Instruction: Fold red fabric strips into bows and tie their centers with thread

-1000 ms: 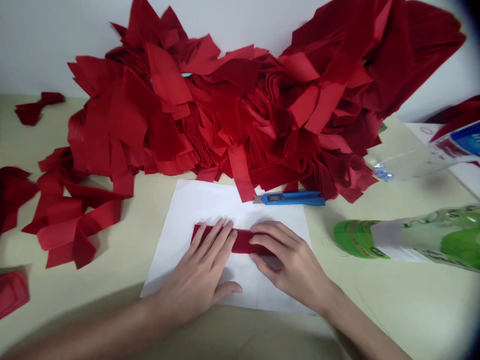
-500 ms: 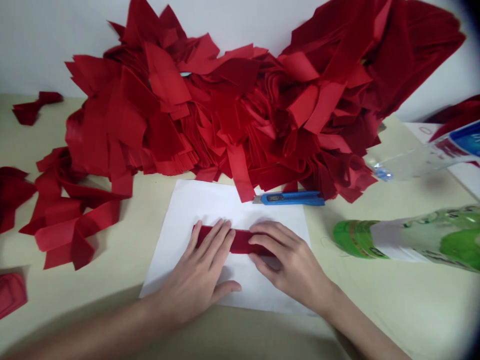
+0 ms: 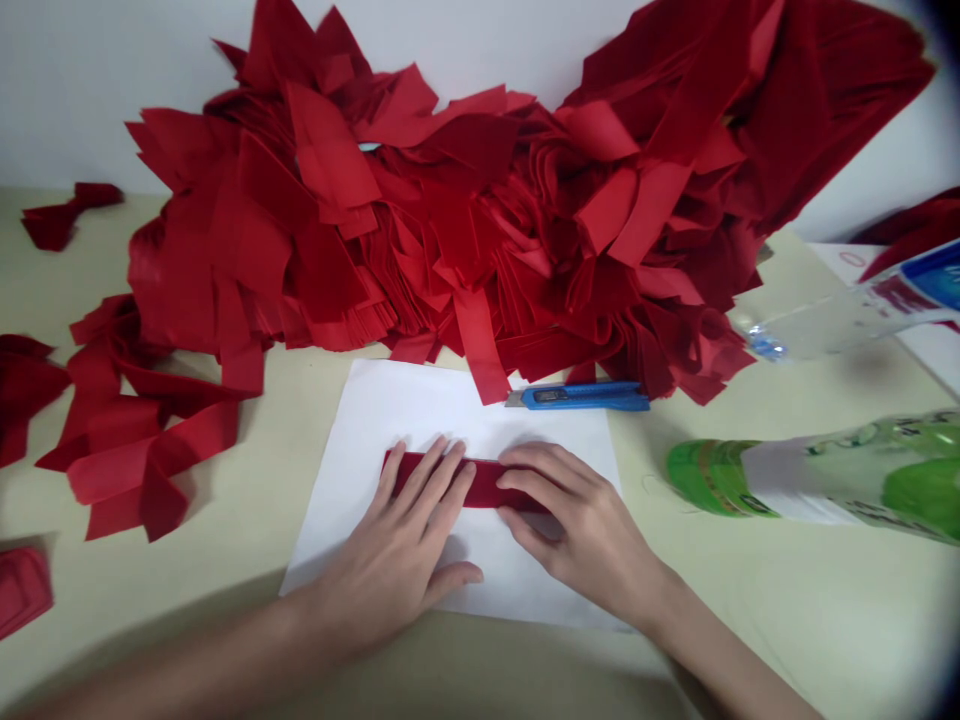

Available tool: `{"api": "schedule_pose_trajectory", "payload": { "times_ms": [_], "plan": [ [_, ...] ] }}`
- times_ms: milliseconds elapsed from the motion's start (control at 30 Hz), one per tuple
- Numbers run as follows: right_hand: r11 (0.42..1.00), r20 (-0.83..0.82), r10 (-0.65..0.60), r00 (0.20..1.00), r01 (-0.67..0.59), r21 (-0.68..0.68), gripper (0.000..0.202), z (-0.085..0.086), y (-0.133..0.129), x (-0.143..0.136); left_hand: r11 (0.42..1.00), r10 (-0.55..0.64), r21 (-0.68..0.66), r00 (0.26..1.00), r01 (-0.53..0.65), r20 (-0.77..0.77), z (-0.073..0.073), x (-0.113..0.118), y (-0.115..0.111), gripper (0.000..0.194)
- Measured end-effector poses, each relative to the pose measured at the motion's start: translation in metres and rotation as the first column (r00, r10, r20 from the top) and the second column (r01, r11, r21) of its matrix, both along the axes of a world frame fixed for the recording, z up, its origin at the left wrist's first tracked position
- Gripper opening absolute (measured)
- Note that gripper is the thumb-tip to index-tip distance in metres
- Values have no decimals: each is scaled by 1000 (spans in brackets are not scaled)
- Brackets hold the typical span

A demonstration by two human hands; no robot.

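A dark red velvety fabric strip (image 3: pixel 487 485) lies crosswise on a white sheet of paper (image 3: pixel 547 590). My left hand (image 3: pixel 409 535) rests flat over the strip's left part, its fingers stretched out and slightly spread, the thumb apart on the paper. Around the strip's right end my right hand (image 3: pixel 581 520) is curled, fingers over the upper side and thumb at the lower edge. That end is partly hidden under the hand. Just above, a blue box cutter (image 3: pixel 585 396) lies with a short length of blade showing, its tip close to a hanging red strip (image 3: pixel 481 345).
A big heap of red fabric strips (image 3: pixel 450 220) stretches along the wall behind the paper. Looser strips (image 3: pixel 150 430) lie at left, beside a small red stack (image 3: pixel 22 590). At right, a green-capped bottle (image 3: pixel 795 480) and a clear bottle (image 3: pixel 840 320) lie on their sides.
The left hand's index finger has shifted very slightly to the right on the strip. Otherwise both hands and the things around them stay as they were.
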State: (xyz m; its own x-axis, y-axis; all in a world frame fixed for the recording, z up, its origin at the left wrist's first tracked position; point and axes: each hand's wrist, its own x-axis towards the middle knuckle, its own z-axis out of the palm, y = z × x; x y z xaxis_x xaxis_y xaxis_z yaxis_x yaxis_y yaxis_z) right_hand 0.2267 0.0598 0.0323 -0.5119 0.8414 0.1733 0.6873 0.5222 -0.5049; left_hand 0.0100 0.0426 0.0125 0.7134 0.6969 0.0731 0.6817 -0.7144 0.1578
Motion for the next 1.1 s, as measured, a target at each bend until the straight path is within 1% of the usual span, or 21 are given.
{"api": "schedule_pose_trajectory", "payload": {
  "times_ms": [433,567,633,733,800,900,1000,1100],
  "plan": [
    [1000,-28,15,999,-15,-6,18,-2,2,-1,999,-44,-13,998,43,-35,0,0,1,65],
    [1000,-43,24,999,-24,-1,22,2,-2,3,998,-54,-26,998,53,-43,1,0,1,64],
    [999,-81,-15,997,19,49,23,8,-7,10,998,-59,-24,997,58,-41,1,0,1,64],
    [971,-114,-167,979,184,153,17,14,-19,27,998,-63,-17,997,62,-34,1,0,2,63],
    [947,-95,-250,964,264,185,16,13,-28,38,998,-64,-15,997,63,-33,0,0,2,62],
    [946,-49,-273,961,278,169,18,4,-39,48,998,-64,-10,998,64,-29,0,1,2,61],
    [948,-22,-275,961,275,162,19,-5,-43,49,998,-61,-7,998,61,-26,-1,1,1,61],
    [944,-14,-284,959,283,169,19,-9,-44,47,998,-60,-10,998,60,-26,-1,1,1,61]
  ]
}}
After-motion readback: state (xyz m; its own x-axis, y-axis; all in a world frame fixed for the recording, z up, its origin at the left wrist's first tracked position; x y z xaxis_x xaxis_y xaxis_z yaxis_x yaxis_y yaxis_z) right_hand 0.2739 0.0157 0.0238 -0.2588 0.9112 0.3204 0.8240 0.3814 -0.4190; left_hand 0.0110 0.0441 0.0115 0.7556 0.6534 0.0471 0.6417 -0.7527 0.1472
